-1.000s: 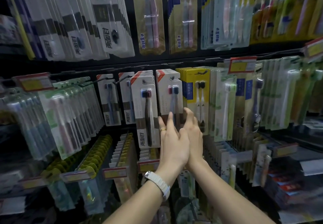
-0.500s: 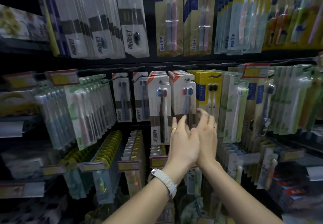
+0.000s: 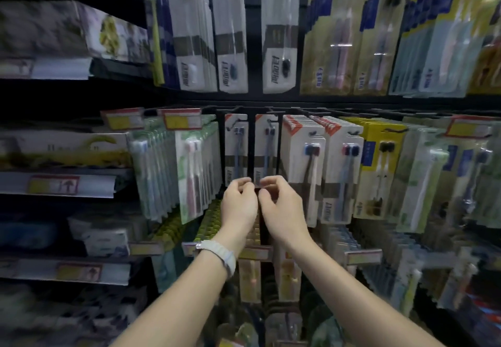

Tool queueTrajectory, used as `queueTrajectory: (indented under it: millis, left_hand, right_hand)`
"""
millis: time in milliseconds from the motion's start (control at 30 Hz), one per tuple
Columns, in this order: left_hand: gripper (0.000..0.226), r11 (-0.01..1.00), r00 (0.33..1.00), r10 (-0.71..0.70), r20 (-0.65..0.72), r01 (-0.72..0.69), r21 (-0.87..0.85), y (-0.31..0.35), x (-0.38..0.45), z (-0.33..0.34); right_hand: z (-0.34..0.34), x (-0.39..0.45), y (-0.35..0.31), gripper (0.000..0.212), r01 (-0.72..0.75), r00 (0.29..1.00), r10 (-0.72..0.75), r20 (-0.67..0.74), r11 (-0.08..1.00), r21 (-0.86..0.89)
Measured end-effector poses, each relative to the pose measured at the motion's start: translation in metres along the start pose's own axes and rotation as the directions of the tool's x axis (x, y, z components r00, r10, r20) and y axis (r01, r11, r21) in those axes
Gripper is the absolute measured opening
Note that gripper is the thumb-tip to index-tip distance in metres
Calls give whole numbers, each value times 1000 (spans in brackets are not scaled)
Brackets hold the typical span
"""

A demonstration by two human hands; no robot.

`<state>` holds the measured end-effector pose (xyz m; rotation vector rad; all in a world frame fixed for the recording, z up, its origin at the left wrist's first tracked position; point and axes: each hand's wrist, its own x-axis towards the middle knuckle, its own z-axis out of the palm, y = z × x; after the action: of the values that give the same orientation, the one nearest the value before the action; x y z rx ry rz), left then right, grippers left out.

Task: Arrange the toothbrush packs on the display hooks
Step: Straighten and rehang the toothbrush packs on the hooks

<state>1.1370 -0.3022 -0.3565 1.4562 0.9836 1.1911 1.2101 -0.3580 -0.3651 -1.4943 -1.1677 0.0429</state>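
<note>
Toothbrush packs hang in rows on black display hooks. Two thin white packs hang side by side in the middle row, the left thin pack (image 3: 236, 151) and the right thin pack (image 3: 267, 151). Thick stacks of white packs with red corners (image 3: 303, 157) hang just right of them. My left hand (image 3: 238, 207), with a white watch on its wrist, has its fingers curled at the left thin pack's lower edge. My right hand (image 3: 283, 210) is curled the same way under the right thin pack. The two hands almost touch. Blur hides whether either one pinches a pack.
Green-and-white packs (image 3: 173, 173) crowd the hooks on the left and yellow packs (image 3: 379, 168) hang on the right. Price tags (image 3: 180, 120) sit on the hook ends. More packs hang in the rows above and below, and boxed goods fill the shelves (image 3: 62, 184) at left.
Both hands have moved left from the thick red-cornered stacks to the two thin packs. Their fingers have gone from flat and raised to curled. The camera has swung closer and to the left.
</note>
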Motion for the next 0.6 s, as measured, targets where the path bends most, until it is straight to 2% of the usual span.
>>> queueTrajectory:
  millis: [133, 267, 367, 467, 600]
  left_hand:
    - [36, 998, 997, -62, 43, 63, -7, -8, 35, -13]
    - [40, 991, 992, -121, 31, 123, -61, -14, 75, -3]
    - [45, 986, 988, -155, 1, 155, -53, -20, 104, 5]
    - [50, 968, 983, -173, 57, 180, -175, -30, 122, 11]
    - [51, 972, 988, -153, 18, 154, -177, -36, 150, 19]
  right_hand:
    - [37, 29, 3, 38, -180, 977, 174, 121, 983, 38]
    - [70, 67, 18, 55, -369, 919, 340, 200, 920, 132]
    - [87, 88, 33, 62, -372, 913, 348, 212, 924, 84]
    - [101, 103, 48, 70, -413, 899, 371, 232, 895, 171]
    - [118, 126, 62, 70, -448, 886, 410, 215, 878, 171]
